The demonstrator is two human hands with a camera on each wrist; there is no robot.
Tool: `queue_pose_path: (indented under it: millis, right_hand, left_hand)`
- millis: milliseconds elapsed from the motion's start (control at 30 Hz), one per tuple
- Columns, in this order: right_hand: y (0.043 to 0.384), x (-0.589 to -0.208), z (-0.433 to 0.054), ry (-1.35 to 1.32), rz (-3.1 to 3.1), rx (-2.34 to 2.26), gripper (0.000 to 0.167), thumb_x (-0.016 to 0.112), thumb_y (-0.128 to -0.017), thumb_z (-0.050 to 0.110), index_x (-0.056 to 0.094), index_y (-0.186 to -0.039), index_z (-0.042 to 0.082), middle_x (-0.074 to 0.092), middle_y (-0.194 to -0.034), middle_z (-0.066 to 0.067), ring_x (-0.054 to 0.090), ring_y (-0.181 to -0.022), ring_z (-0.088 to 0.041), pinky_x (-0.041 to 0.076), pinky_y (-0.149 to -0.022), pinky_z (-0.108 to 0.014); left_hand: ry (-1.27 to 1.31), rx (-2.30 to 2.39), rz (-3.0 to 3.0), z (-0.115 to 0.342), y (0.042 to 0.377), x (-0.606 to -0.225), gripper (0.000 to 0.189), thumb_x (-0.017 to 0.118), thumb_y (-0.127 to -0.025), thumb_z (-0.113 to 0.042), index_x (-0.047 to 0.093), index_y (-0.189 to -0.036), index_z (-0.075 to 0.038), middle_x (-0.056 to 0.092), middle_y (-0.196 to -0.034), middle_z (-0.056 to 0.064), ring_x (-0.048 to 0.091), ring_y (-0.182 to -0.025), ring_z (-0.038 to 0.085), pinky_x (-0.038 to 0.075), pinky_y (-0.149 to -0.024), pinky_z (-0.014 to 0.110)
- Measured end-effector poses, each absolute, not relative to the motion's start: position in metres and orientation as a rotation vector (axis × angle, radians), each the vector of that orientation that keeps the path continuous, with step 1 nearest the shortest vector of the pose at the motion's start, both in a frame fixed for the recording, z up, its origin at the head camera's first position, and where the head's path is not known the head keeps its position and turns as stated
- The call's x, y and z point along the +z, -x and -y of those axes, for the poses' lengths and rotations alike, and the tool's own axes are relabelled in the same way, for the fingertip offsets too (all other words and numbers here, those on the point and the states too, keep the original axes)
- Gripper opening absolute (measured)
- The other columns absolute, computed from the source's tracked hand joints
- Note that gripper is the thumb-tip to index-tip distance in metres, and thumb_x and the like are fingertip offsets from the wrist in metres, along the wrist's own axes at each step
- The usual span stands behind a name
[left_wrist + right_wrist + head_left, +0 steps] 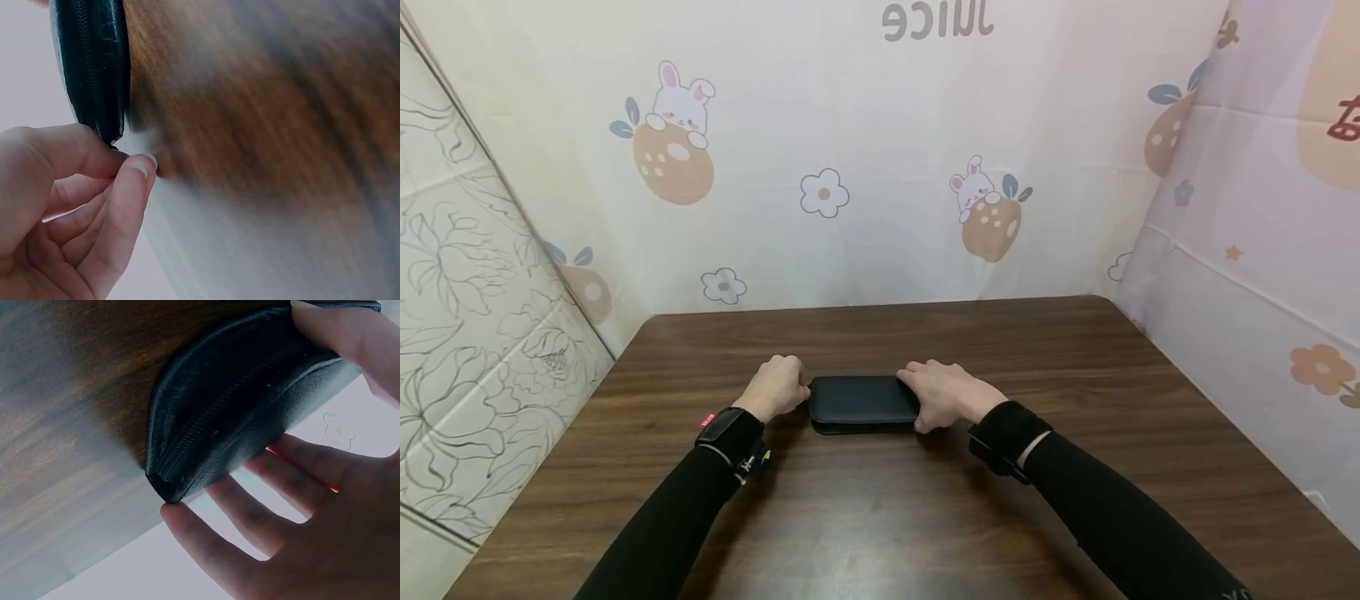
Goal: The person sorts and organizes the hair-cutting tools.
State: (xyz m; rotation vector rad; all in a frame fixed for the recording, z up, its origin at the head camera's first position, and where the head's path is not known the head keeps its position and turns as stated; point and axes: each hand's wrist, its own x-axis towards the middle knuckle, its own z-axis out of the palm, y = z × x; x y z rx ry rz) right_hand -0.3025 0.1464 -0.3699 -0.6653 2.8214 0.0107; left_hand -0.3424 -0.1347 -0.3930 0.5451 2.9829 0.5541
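Observation:
A black zip wallet (pixel 863 404) lies flat on the wooden table in the head view, long side across. My left hand (pixel 777 387) is at its left end. In the left wrist view, the thumb and forefinger of that hand (pixel 81 200) pinch at the end of the zip, where the zipper pull is mostly hidden between them. My right hand (pixel 950 393) grips the right end of the wallet. Seen from the right wrist, the thumb is on one side of the wallet (pixel 219 412) and the spread fingers on the other. The zip's teeth appear closed along the edge there.
The brown wooden table (pixel 865 517) reaches back to a printed curtain (pixel 887 242) with bunnies, fruit and flowers. A lined floral panel (pixel 482 275) stands on the left, and another printed curtain (pixel 1247 275) hangs on the right. Black bands sit on both wrists.

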Motion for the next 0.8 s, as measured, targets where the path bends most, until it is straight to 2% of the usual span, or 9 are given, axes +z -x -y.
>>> queue_pose_path:
  millis: [533,700,800]
  right_hand:
    - [0.3023,-0.3712,-0.1457,0.676,-2.818,0.014,0.075,0.081,-0.083,0.021,0.047,-0.149,0.008,0.05,-0.144,-0.01,0.051,-0.127,-0.033,0.049,-0.095,-0.047]
    - [0.302,-0.3716,-0.1458,0.666,-2.816,0.012,0.076,0.082,-0.083,0.021,0.047,-0.15,0.009,0.049,-0.146,-0.009,0.05,-0.129,-0.033,0.048,-0.096,-0.048]
    - [0.3021,-0.3705,-0.1459,0.666,-2.812,0.013,0.077,0.082,-0.083,0.021,0.046,-0.151,0.008,0.047,-0.148,-0.01,0.049,-0.13,-0.034,0.048,-0.097,-0.048]
  left_hand:
    - [-0.521,0.531,-2.984,0.1335,0.3441,-0.3966,0.022,0.068,-0.093,-0.006,0.066,-0.071,-0.009,0.057,-0.064,0.002,0.052,-0.058,0.018,0.04,-0.058,0.032]
    - [-0.477,0.483,-2.986,0.13,0.3422,-0.394,0.02,0.063,-0.091,0.001,0.062,-0.073,-0.007,0.05,-0.066,0.003,0.047,-0.059,0.019,0.038,-0.059,0.034]
    - [-0.501,0.438,-3.008,0.1281,0.3403,-0.3919,0.016,0.063,-0.09,0.004,0.062,-0.077,-0.005,0.052,-0.066,0.005,0.049,-0.06,0.02,0.039,-0.06,0.036]
